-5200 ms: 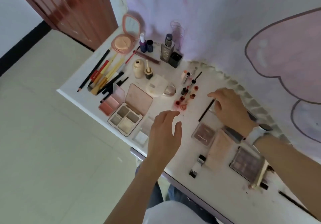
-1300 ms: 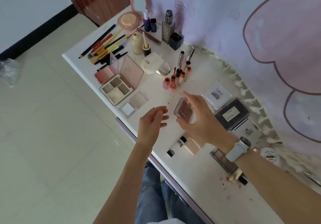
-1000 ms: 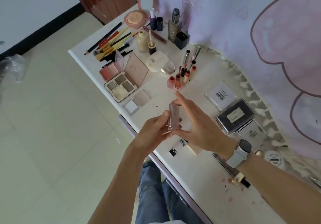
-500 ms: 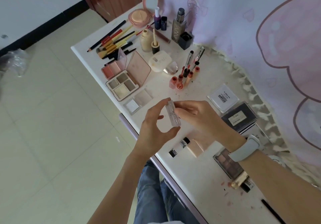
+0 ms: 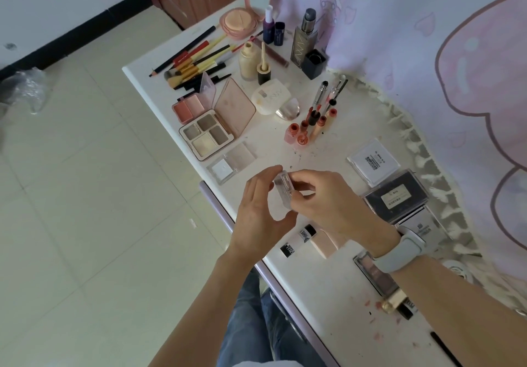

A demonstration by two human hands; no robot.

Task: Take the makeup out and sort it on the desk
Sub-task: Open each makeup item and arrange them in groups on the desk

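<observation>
Compact (image 5: 284,190) edge-on, long axis upright, pinched by both hands (image 5: 261,210) (image 5: 328,201)

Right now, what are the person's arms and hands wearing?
Both forearms are bare, with no sleeves in sight. The right hand has a pale blue-grey wristband on its wrist, smooth and rounded like a smartwatch strap; the watch face is not in view. The left hand and its wrist wear nothing: no ring, band or glove shows. Below the arms, blue jeans cover the person's legs.
</observation>
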